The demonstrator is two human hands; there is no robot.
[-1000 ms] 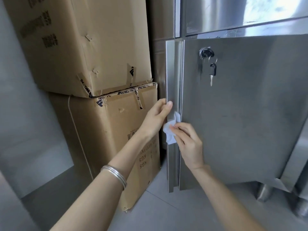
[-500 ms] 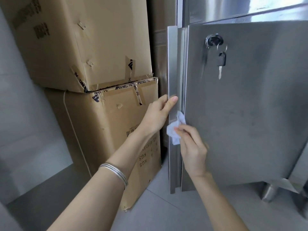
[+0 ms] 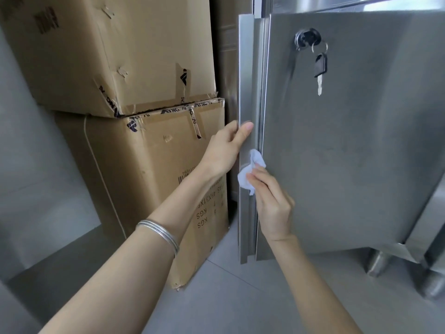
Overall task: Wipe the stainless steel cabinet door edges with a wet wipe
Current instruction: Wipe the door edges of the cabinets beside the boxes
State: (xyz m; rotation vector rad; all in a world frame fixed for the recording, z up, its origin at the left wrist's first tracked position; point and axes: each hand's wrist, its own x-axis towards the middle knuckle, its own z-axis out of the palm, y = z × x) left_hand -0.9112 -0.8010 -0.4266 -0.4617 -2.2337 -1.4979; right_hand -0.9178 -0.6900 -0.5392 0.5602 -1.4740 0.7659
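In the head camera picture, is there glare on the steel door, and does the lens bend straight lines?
Head view: only a soft, pale sheen on the cabinet door, brightest near its top right; no hard glare. Head view: the wide-angle lens bends the door's outline and makes the cardboard boxes lean. The wet wipe and key are sharp.

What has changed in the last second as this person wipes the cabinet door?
The right hand has slid the wet wipe slightly down the cabinet door edge, and the view has drawn closer. The left hand still holds the edge, the key still hangs from the lock, and the boxes are unmoved.
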